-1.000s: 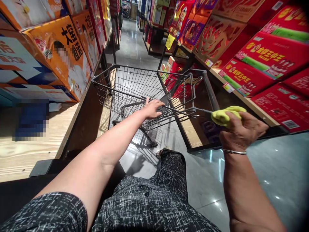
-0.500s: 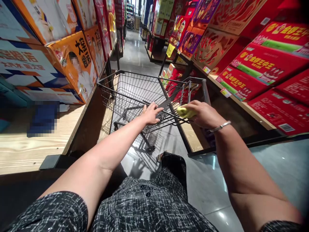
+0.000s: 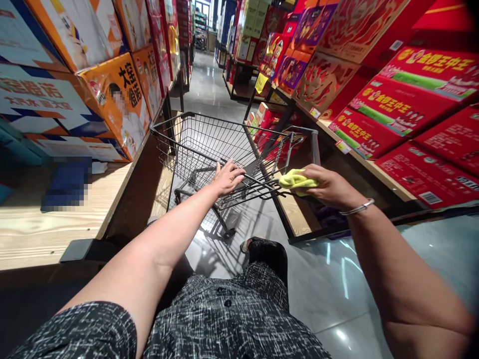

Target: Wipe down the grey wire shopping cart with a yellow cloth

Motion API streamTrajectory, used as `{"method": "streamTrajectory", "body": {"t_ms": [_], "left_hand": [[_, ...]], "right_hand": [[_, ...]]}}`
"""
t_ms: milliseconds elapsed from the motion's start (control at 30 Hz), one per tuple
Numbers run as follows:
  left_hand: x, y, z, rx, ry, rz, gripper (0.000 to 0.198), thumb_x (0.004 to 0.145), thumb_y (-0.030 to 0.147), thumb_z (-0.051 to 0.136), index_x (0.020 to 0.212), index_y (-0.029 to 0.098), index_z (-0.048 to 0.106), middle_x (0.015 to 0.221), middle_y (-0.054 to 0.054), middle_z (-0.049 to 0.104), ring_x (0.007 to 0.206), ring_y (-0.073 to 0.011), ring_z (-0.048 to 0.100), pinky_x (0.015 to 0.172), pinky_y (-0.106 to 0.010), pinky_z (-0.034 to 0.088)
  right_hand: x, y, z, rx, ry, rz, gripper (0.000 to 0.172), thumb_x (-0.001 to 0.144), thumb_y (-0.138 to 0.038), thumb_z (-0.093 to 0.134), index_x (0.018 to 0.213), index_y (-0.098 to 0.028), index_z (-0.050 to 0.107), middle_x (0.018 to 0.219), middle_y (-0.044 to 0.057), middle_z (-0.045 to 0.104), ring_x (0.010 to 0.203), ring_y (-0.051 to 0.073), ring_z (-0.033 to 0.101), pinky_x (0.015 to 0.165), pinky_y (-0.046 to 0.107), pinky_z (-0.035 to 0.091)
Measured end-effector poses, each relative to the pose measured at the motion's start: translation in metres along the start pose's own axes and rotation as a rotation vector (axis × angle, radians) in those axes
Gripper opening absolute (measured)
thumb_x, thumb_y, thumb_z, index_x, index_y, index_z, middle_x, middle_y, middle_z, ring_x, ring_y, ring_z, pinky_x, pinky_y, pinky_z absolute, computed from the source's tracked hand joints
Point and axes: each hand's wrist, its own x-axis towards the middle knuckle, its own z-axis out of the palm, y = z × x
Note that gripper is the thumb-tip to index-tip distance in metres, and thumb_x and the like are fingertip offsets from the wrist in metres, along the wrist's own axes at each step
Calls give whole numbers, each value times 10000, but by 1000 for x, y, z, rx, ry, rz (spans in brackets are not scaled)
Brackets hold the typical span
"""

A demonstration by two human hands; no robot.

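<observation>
A black wire shopping cart (image 3: 194, 144) stands in the aisle in front of me with nothing visible in its basket. My left hand (image 3: 225, 177) grips the near rim of the cart, fingers curled over the wire. My right hand (image 3: 329, 187) is closed on a yellow cloth (image 3: 295, 178) and presses it against the cart's right rear corner by the folded child seat frame (image 3: 299, 144). A bracelet sits on my right wrist.
Shelves line both sides of the aisle: orange and white boxes (image 3: 119, 104) on the left above a wooden shelf (image 3: 48, 227), red gift boxes (image 3: 396, 104) on the right. The glossy grey floor (image 3: 337, 289) runs ahead between them. My foot (image 3: 249, 244) shows below the cart.
My right hand came in from the right with the yellow cloth to the cart's rear corner, then slid slightly right. My left hand stayed on the rim. The view tilted up a little.
</observation>
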Motion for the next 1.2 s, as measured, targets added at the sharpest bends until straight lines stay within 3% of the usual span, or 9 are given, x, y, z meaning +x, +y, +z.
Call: {"method": "streamTrajectory", "body": {"t_ms": [333, 500, 667, 733, 800, 900, 1000, 1067, 1200], "left_hand": [[-16, -40, -32, 56, 57, -113, 345, 1066, 426, 344, 1046, 207, 610, 1500, -81, 522, 1598, -287, 121, 1291, -576, 79], [-20, -51, -46, 26, 71, -176, 317, 1036, 436, 391, 998, 205, 605, 1597, -79, 440, 1603, -309, 84, 1286, -585, 102], [-23, -32, -41, -76, 127, -347, 373, 1009, 376, 382, 1221, 204, 638, 1684, -91, 284, 1601, -361, -34, 1274, -627, 80], [-24, -21, -35, -142, 116, -339, 454, 1003, 384, 374, 1358, 205, 592, 1676, -100, 303, 1597, -360, -75, 1281, -615, 54], [-24, -15, -28, -197, 112, -311, 509, 987, 348, 371, 1451, 205, 524, 1665, -99, 333, 1598, -340, -89, 1290, -594, 30], [-26, -19, -23, -244, 125, -292, 634, 929, 260, 410, 1558, 191, 384, 1696, -88, 270, 1592, -326, -131, 1297, -571, 9], [-29, -27, -24, -246, 117, -283, 716, 940, 261, 426, 1624, 164, 235, 1725, -100, 176, 1578, -337, -180, 1294, -577, 13], [-31, -31, -27, -221, 103, -256, 714, 979, 289, 415, 1642, 174, 175, 1733, -93, 146, 1569, -345, -204, 1290, -591, 31], [-34, -33, -33, -261, 78, -278, 792, 950, 258, 411, 1663, 190, 72, 1740, -69, 120, 1554, -305, -250, 1298, -549, 27]], "right_hand": [[-8, -65, 43, 33, 105, -242, 263, 919, -464, 635, 1057, -285, 768, 1169, 97, 668, 1079, 247, 645, 916, 403, 547], [-12, -34, 20, -226, 69, -117, 238, 914, -403, 609, 1065, -327, 776, 1237, 85, 687, 1090, 289, 622, 951, 482, 511], [-6, 20, 5, -321, 173, 95, 306, 820, -404, 670, 1081, -273, 762, 1218, 118, 671, 993, 294, 629, 858, 474, 542], [-1, 8, 3, -215, 98, 46, 323, 816, -406, 671, 1094, -262, 750, 1154, 103, 673, 977, 262, 650, 850, 417, 555], [7, -25, 2, -84, -85, -89, 317, 840, -400, 656, 1114, -264, 737, 1103, 76, 676, 960, 221, 665, 838, 349, 559], [31, -87, 6, -7, -347, -312, 258, 891, -361, 621, 1107, -271, 731, 1067, 50, 683, 939, 182, 655, 831, 302, 542], [76, -129, 24, -149, -200, -424, 241, 903, -306, 626, 1114, -251, 728, 1142, 73, 665, 978, 190, 616, 850, 315, 502], [112, -136, 43, -305, -149, -431, 264, 863, -264, 674, 1120, -248, 731, 1212, 83, 652, 989, 196, 598, 855, 318, 472], [176, -106, 65, -526, -525, -218, 149, 795, -215, 724, 939, -218, 761, 966, 45, 715, 845, 171, 610, 778, 285, 444]]}}
